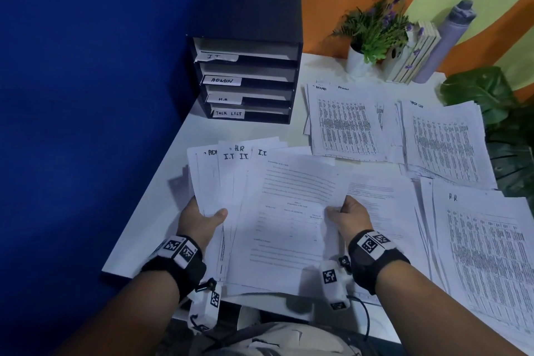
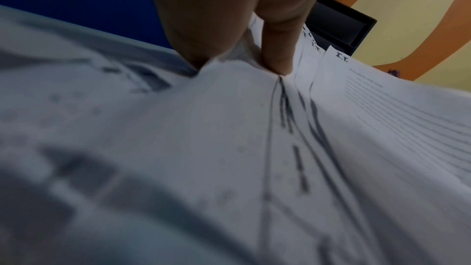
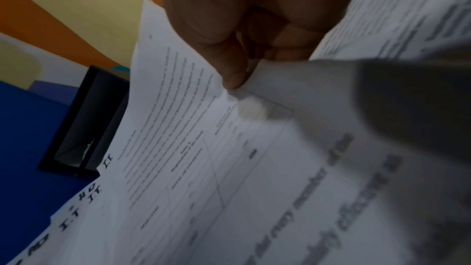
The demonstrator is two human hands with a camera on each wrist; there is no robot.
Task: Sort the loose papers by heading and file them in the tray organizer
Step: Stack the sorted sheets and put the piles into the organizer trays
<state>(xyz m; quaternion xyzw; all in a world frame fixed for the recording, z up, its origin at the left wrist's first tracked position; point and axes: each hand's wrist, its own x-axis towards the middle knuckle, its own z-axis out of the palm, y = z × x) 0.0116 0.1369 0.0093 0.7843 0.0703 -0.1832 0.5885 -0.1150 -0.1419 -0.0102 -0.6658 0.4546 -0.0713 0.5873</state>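
Sorting is in hand: a fanned sheaf of papers [image 1: 231, 182], headed I.T., H.R and ADMIN, is held above the near left of the table [image 1: 326, 66]. It is clamped between thumb and fingers by the left hand [image 1: 199, 217], while the top sheet [image 1: 294, 196] is pinched at its right edge by the right hand [image 1: 351, 215]. Next, that sheet's heading would need to be read and matched to a sorted pile at the right, before filing in the tray organizer [image 1: 248, 72] at the far left.

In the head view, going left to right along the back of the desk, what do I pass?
Tray organizer → potted plant → row of books → grey bottle, with a large dark green leaf just in front of it at the desk's right edge.
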